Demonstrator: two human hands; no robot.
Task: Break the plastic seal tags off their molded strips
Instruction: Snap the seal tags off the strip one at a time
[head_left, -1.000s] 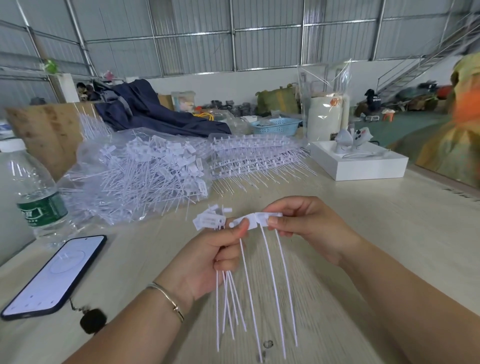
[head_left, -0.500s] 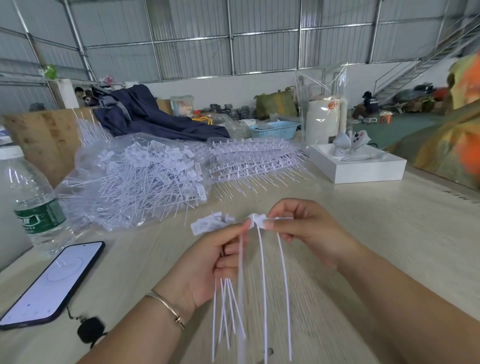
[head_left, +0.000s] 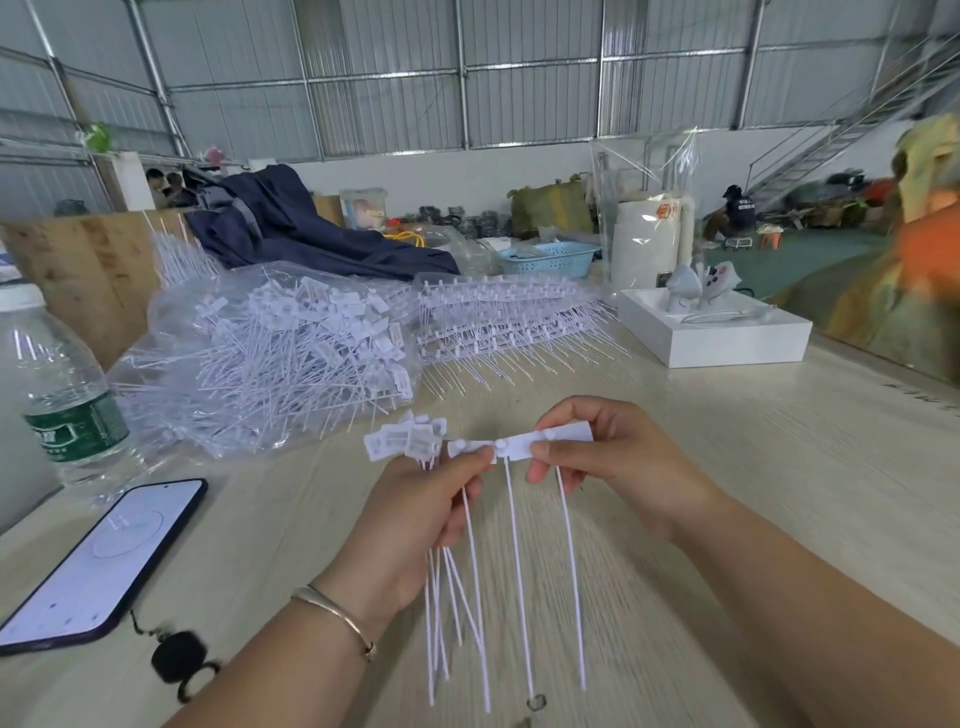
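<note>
Left hand (head_left: 415, 525) pinches one end of a flat white moulded strip (head_left: 540, 441) while clutching a bundle of loose tags (head_left: 405, 441); right hand (head_left: 618, 462) pinches the other end. Thin, stiff tails hang from the strip above the pale wood-grain table (head_left: 727, 467). Clear bag of tags (head_left: 270, 353) behind; corrugated metal walls enclose the room

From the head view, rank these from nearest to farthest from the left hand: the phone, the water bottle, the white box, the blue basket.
From the left hand:
1. Phone, on the table to its left.
2. Water bottle, farther left, behind the phone.
3. White box, across the table to the right.
4. Blue basket, far back, beyond the tag piles.
</note>
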